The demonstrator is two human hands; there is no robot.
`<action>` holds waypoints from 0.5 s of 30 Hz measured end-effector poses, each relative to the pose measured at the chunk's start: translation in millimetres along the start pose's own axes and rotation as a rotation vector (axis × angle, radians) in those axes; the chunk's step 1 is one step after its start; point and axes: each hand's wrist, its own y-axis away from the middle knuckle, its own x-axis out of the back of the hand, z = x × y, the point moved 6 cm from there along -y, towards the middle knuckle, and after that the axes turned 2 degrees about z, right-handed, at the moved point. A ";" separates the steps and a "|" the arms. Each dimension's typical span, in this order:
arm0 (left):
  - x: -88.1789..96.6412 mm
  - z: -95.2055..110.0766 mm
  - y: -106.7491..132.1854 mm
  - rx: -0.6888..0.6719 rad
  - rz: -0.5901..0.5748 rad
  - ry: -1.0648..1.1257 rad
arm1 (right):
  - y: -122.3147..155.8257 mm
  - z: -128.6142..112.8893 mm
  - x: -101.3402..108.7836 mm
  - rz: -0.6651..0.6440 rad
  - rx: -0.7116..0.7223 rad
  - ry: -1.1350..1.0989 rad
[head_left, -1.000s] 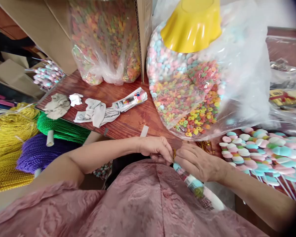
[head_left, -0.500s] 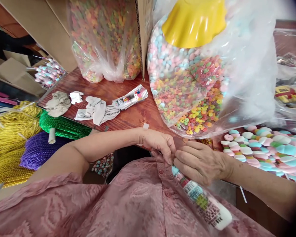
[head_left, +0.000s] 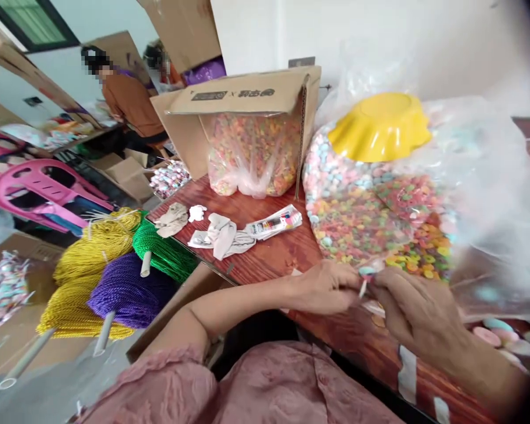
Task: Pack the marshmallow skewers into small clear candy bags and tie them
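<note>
**A:** Where are the person's hands?

**B:** Both meet at the front edge of the desk (head_left: 274, 259), just in front of the big clear bag (head_left: 366, 218) of coloured candy rings. The left hand (head_left: 331, 288) reaches in from the bag's left. The right hand (head_left: 413, 315) comes from the bag's right front corner.

**A:** What do they hold?

**B:** A small candy stick (head_left: 363, 284), a white stem with a pale blue top. It stands roughly upright between the two hands, close against the front of the bag. The left fingers (head_left: 350, 291) are pinched tight on the stem. The right fingers (head_left: 382, 285) are curled closed round its upper end. This spot is blurred, so I cannot tell whether it is wrapped.

**A:** What else is around the bag?

**B:** A yellow bowl (head_left: 380, 126) sits upside down on top of it. Just left of the bag stands an open cardboard box (head_left: 247, 94) with a second bag (head_left: 251, 153) of orange and pink rings inside. Left of the big bag and nearer the person, crumpled grey cloths (head_left: 223, 232) and a flat printed packet (head_left: 276, 222) lie on the red-brown wood. Further left of the bag, below desk level, are spools of cord: green (head_left: 163, 253), purple (head_left: 126, 288) and yellow (head_left: 92, 250). Far to the bag's left is a pink plastic chair (head_left: 39, 188). Beyond it a person in an orange top (head_left: 130, 103) stands well apart. At the bag's right front, pastel round sweets (head_left: 494, 337) lie blurred.
</note>
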 end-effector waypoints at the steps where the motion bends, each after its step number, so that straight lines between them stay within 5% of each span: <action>1: 0.6 -17.8 -2.9 0.074 0.072 0.103 | 4.8 -1.4 -2.0 0.031 -0.012 -0.014; 4: 0.6 -41.1 -8.8 0.107 0.149 0.379 | 17.9 -10.2 -3.2 0.121 0.071 0.068; 12: 1.7 -40.4 -23.2 0.231 0.197 1.119 | 10.0 -14.8 6.3 0.163 0.216 0.231; 15: 10.2 -21.3 -21.0 0.165 0.098 1.044 | 12.6 -14.1 -6.9 0.108 0.250 0.226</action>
